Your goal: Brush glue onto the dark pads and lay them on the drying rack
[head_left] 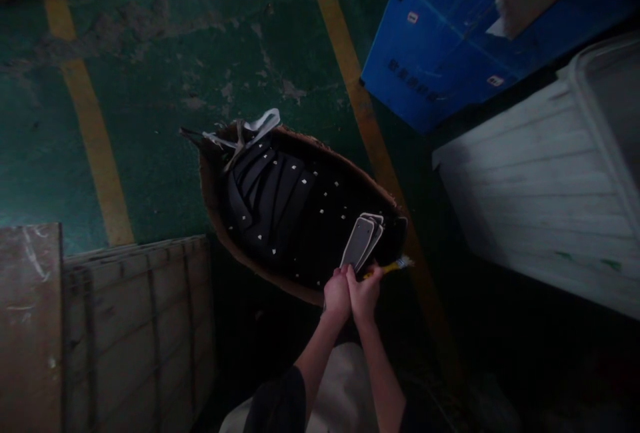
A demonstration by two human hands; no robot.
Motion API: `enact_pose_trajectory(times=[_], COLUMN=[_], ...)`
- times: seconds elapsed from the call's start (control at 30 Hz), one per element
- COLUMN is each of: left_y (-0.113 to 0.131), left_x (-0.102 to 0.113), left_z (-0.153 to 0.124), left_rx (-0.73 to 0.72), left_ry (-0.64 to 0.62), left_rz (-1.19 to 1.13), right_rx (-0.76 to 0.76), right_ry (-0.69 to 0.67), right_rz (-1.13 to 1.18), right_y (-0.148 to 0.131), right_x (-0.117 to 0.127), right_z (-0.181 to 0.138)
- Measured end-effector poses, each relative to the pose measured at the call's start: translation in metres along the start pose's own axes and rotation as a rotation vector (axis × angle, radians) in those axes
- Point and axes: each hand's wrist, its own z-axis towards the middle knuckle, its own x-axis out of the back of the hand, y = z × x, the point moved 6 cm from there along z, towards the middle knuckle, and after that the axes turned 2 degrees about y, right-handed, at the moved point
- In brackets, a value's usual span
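Note:
My left hand [337, 291] is closed around the lower end of a small fanned stack of flat dark pieces with pale edges [359, 241]. Against it, my right hand [365, 293] is closed on a paintbrush [389, 268] with a yellow handle, its pale bristles pointing right. The right fingers also meet the near end of the stack; whether they grip it I cannot tell. Beneath the hands stands an oval open container with a rough brown rim [230, 244]. Inside lie several black flat pieces [283, 186] dotted with small white marks.
A white strap [267, 123] is tied at the container's far left end. To the right are a blue box [425, 53] and a white ribbed bin [545, 166]. Stacked grey panels [135, 333] and a brown board [30, 326] stand at left. Yellow lines [335, 13] cross the green floor.

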Motion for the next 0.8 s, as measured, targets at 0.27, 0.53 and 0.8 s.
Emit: enact_pose_trajectory(times=[0.27,0.53,0.8], left_y=[-0.007,-0.019,-0.025], left_x=[0.006,0.042,0.091], left_z=[0.007,-0.017,-0.144], left_rx=[0.07,0.021,0.091], left_ry=[-0.073,-0.27,-0.323], left_rz=[0.026,-0.729,-1.277], right_rx=[0.087,0.159,0.184], right_ry=[-0.064,-0.064,-0.199], right_rz=[0.003,0.107,-0.022], right_y=[-0.002,-0.023,-0.078], right_x=[0.007,0.069,0.094], right_z=[-0.002,-0.019,-0.013])
